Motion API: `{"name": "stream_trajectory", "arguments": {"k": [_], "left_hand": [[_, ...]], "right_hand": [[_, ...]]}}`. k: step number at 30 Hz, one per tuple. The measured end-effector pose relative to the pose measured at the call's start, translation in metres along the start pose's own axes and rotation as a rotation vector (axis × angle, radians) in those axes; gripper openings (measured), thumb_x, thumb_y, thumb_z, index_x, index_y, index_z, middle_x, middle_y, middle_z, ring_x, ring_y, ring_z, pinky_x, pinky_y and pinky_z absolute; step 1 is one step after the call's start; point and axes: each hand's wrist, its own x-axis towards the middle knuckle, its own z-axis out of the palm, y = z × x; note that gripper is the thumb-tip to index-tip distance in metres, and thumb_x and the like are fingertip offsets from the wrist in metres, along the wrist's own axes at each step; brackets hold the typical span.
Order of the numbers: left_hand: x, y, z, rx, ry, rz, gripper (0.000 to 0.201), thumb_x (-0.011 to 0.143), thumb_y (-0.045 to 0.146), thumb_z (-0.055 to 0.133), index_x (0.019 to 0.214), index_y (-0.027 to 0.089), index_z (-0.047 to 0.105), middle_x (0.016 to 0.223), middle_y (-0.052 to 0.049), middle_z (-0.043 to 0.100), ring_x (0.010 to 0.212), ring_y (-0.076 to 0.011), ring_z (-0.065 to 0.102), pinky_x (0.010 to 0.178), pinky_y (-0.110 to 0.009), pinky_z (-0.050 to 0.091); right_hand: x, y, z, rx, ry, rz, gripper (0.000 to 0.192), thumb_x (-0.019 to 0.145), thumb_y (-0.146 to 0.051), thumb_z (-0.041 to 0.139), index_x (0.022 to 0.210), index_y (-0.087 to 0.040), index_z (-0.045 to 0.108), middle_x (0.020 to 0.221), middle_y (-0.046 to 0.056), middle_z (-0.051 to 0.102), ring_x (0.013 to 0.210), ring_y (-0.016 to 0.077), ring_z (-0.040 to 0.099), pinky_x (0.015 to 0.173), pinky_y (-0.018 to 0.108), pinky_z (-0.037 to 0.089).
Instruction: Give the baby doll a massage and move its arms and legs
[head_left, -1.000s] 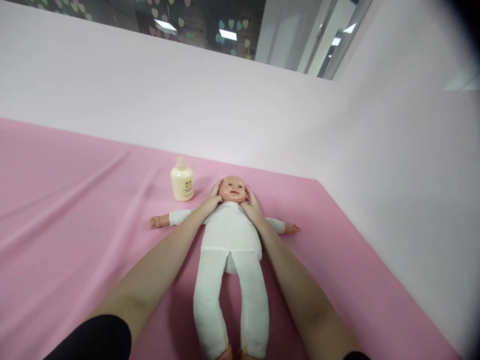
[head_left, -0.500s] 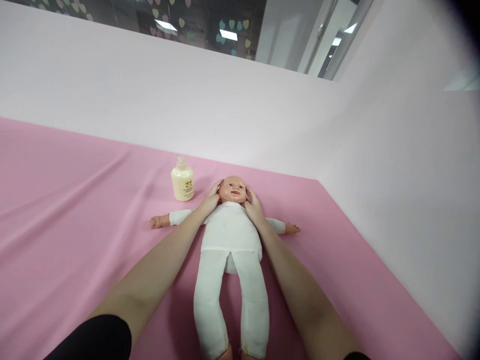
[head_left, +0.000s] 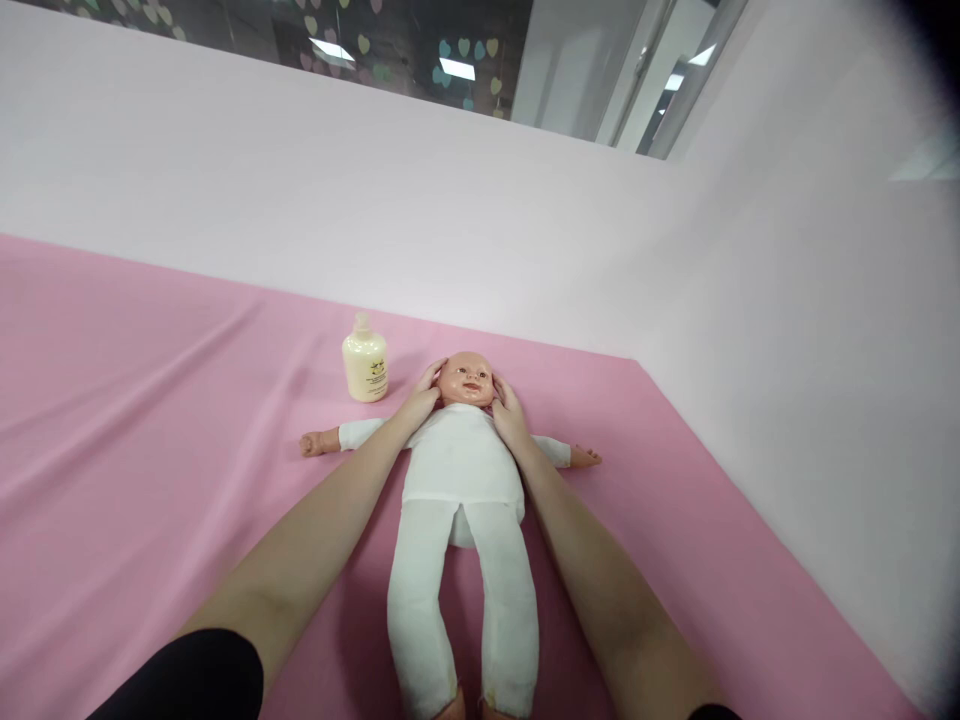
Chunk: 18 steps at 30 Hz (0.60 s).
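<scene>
A doll [head_left: 461,470] in white lies face up on a pink sheet [head_left: 150,400], arms spread. Both hands cup its head [head_left: 466,378] — the left hand [head_left: 421,400] against one cheek, the right hand [head_left: 508,412] against the other, fingers curved and open around it, touching rather than clenching as far as the small view shows. Just beyond the left hand stands a cream bottle [head_left: 364,363], upright, apart from the doll.
</scene>
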Motion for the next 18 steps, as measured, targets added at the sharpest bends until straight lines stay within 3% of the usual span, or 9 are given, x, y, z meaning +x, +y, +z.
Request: {"name": "stream_trajectory", "arguments": {"k": [6,12,18], "left_hand": [[-0.005,0.002,-0.004,0.083,-0.075,0.056,0.088,0.050,0.004,0.051,0.136,0.018,0.037,0.131,-0.011,0.052,0.118,-0.0323,0.051,0.102,-0.046,0.040],[-0.007,0.002,-0.008,0.208,-0.146,0.118,0.092,0.054,0.010,0.056,0.141,0.020,0.027,0.146,-0.010,0.032,0.128,-0.0324,0.041,0.105,-0.047,0.036],[-0.006,-0.001,-0.011,0.267,-0.153,0.116,0.093,0.058,0.010,0.061,0.142,0.022,0.023,0.147,-0.009,0.030,0.131,-0.0312,0.036,0.106,-0.045,0.035]], "right_hand": [[0.003,0.005,0.000,0.000,-0.026,-0.027,0.063,0.070,-0.013,0.049,0.132,-0.024,0.045,0.138,0.003,0.047,0.130,0.0189,0.042,0.108,0.038,0.036],[0.000,0.005,0.001,-0.033,-0.074,0.007,0.077,0.064,-0.011,0.052,0.138,-0.022,0.036,0.142,0.007,0.042,0.111,0.0206,0.058,0.094,0.035,0.048],[-0.004,-0.001,0.000,-0.042,-0.087,0.022,0.079,0.065,-0.013,0.056,0.140,-0.022,0.034,0.139,0.008,0.046,0.111,0.0226,0.058,0.095,0.037,0.048]]}}
